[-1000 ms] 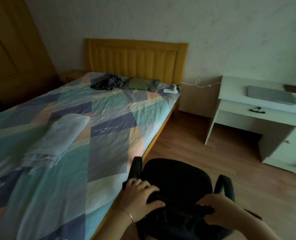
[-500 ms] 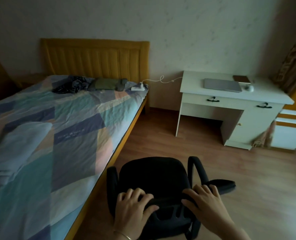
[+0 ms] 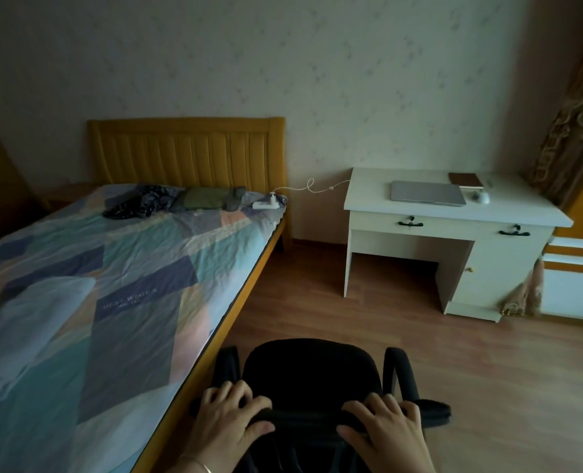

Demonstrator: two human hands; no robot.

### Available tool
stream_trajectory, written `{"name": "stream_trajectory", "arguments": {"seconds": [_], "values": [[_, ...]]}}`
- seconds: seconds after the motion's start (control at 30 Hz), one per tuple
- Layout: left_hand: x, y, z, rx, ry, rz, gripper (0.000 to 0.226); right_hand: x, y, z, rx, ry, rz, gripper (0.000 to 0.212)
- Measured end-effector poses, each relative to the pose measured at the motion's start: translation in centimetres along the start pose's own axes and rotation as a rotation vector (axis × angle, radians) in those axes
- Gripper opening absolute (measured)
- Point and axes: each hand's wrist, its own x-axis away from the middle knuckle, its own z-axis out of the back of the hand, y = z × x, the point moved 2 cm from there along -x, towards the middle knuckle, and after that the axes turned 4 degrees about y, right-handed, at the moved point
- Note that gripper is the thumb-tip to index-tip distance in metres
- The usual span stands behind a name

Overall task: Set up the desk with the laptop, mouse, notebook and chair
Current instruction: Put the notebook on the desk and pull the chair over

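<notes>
A black office chair [image 3: 312, 373] with armrests stands on the floor just in front of me, beside the bed. My left hand [image 3: 230, 421] and my right hand [image 3: 387, 428] both grip the top of its backrest. The white desk [image 3: 368, 196] stands against the far wall at the right, well apart from the chair. On the desk lies a closed grey laptop [image 3: 426, 192]. A brown notebook [image 3: 465, 180] lies behind it, and a white mouse [image 3: 481, 197] sits to the laptop's right.
A bed [image 3: 119, 268] with a patchwork cover and a yellow headboard fills the left side, with clothes and a white power strip [image 3: 266, 204] near the headboard. A cable runs from the strip toward the desk. Wooden floor lies between chair and desk. A curtain [image 3: 569, 131] hangs at the right.
My view has swung to the right, bringing the whole desk into sight. The chair has turned to face the desk, and both hands stay on its backrest.
</notes>
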Motion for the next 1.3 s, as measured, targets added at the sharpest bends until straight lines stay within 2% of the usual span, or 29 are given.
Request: {"name": "stream_trajectory", "arguments": {"seconds": [0.2,0.3,0.53,0.67,0.83,1.03,1.2,1.3], "values": [[-6.6,1.9,-1.1,0.097,-0.111,-0.05,0.061,-1.8,3.8,-0.5,0.072,0.061,-0.144,0.04],[-11.2,3.8,-2.1,0.099,-0.109,-0.1,0.065,-3.4,7.0,-0.4,0.08,0.048,-0.189,0.04],[-22.9,9.1,-6.9,0.078,0.051,-0.191,0.045,-8.4,17.5,-0.2,0.053,-0.08,-0.282,0.052],[-30.8,12.7,-9.2,0.103,0.124,-0.222,0.045,-13.2,24.6,0.1,0.045,-0.143,-0.309,0.062],[-39.8,16.4,-11.7,0.135,0.128,-0.247,0.042,-18.4,32.6,-0.6,0.051,-0.16,-0.344,0.067],[-49.1,18.7,-14.1,0.17,0.12,-0.264,0.043,-24.6,40.1,-1.6,0.057,-0.182,-0.347,0.061],[-55.4,20.7,-15.1,0.172,0.113,-0.233,0.032,-29.6,45.7,-3.0,0.12,-0.018,-0.322,0.039],[-59.2,21.7,-15.7,0.188,0.118,-0.203,0.025,-32.6,48.8,-3.6,0.096,-0.01,-0.299,0.037]]}}
